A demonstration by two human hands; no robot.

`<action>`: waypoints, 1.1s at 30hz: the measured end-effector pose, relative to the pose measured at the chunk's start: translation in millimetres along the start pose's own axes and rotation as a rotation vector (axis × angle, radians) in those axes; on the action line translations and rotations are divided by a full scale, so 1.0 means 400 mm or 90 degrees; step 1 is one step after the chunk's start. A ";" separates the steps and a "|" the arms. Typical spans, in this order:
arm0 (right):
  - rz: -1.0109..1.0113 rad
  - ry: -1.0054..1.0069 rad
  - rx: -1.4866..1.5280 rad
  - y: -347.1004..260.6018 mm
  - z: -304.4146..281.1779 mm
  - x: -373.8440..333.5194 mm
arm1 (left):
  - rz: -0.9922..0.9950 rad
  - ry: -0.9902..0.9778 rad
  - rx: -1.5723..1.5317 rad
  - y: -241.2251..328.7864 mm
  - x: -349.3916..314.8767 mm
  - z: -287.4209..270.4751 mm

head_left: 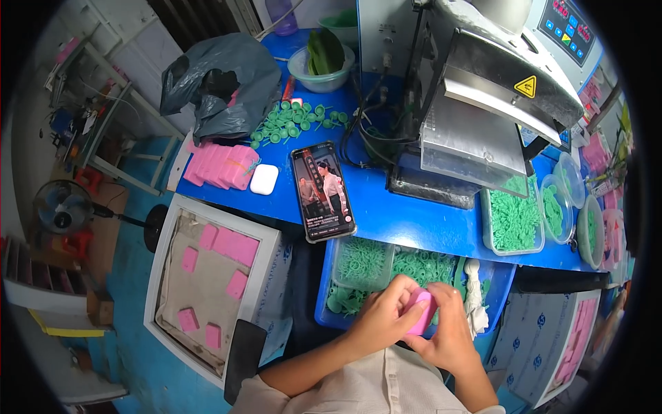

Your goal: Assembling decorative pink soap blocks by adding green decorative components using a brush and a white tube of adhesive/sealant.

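Both hands meet low in the middle, over the blue tray of green rings. The left hand and right hand are clamped together on one pink case, fingers wrapped round it from either side. Its long axis runs roughly up and down between the palms, tilted a little. The phone lies up on the blue counter, well apart.

Mostly hidden inside both hands' grip: pink piece. Contents of grey bag unseen. Machine cut off by top edge.
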State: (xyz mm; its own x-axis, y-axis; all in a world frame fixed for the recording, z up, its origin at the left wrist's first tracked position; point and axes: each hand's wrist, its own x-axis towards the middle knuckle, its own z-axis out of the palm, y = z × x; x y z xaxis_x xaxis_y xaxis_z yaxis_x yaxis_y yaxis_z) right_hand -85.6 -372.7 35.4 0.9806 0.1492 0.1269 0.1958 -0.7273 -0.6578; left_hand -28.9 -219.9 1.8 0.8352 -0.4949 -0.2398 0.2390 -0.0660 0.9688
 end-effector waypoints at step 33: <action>-0.048 -0.019 0.230 -0.035 -0.180 0.038 | -0.191 -0.345 -0.376 0.036 -0.103 -0.092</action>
State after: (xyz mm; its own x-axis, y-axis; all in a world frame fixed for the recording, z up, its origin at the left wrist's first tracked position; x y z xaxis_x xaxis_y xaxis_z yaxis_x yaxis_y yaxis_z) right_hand -72.9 -408.3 100.0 0.9617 0.2174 0.1671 0.2481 -0.4305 -0.8678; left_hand -41.6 -168.5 23.3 0.3791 -0.8846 -0.2716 0.7569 0.1275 0.6410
